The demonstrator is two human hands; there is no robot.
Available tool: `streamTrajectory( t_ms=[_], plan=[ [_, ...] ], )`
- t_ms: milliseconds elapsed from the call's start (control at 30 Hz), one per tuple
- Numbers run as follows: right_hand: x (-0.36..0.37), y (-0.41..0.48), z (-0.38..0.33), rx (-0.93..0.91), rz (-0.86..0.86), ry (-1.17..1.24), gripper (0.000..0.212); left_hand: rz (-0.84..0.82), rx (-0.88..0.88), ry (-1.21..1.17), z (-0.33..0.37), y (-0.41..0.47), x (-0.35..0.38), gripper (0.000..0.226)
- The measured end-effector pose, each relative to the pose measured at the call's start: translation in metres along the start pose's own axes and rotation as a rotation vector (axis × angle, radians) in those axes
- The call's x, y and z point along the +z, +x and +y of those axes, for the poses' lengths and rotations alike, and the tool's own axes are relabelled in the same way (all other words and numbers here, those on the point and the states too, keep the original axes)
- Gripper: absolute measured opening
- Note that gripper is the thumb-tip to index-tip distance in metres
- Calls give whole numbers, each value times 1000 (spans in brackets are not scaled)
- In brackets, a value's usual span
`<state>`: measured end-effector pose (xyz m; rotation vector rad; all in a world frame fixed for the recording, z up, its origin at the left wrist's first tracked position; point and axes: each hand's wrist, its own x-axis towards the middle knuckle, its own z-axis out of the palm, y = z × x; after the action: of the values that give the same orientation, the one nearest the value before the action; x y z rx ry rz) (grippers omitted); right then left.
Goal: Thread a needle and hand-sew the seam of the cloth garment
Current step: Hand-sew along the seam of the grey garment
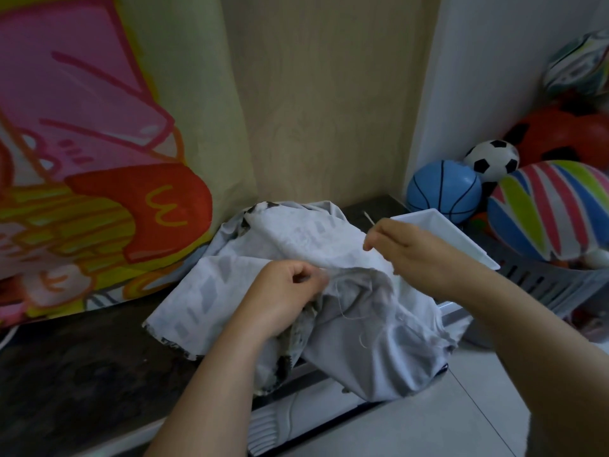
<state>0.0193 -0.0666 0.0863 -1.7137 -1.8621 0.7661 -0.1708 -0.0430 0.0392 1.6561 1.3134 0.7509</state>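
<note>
- Looking down in the head view, the cloth garment (296, 239) lies crumpled on the dark tabletop (82, 357), just left of the white tray (445, 232), with part of it hanging over the edge.
- The left hand (290, 291), left of the tray and lower, pinches a fold at the garment's frayed edge.
- The right hand (412, 252), at the tray's near rim, pinches the needle (369, 220), tip pointing up and away.
- A pale thread (339, 301) trails over the cloth; whether it reaches the needle I cannot tell.
- The cloth looks light and limp, so it is best held taut beside the seam. The needle is thin and slippery, so pinch it mid-shaft.
</note>
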Motion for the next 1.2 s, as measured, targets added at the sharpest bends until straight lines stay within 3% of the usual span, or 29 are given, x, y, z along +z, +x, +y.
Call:
streamTrajectory(
  t_ms=[167,300,667,867,1200],
  plan=[
    [9,-15,-21,-27,-192,-65,34,3,-6,-6,3,-2,0,20],
    [23,-15,-20,80,-365,-91,42,36,0,-1,2,-2,0,20],
    [33,-12,-20,214,-331,-11,39,38,-18,-17,3,-1,-1,18],
    [32,-10,-21,210,-389,-60,41,39,-21,4,5,-3,-1,17],
    [39,-6,-15,208,-346,-102,41,111,31,61,6,-5,3,12]
  ],
)
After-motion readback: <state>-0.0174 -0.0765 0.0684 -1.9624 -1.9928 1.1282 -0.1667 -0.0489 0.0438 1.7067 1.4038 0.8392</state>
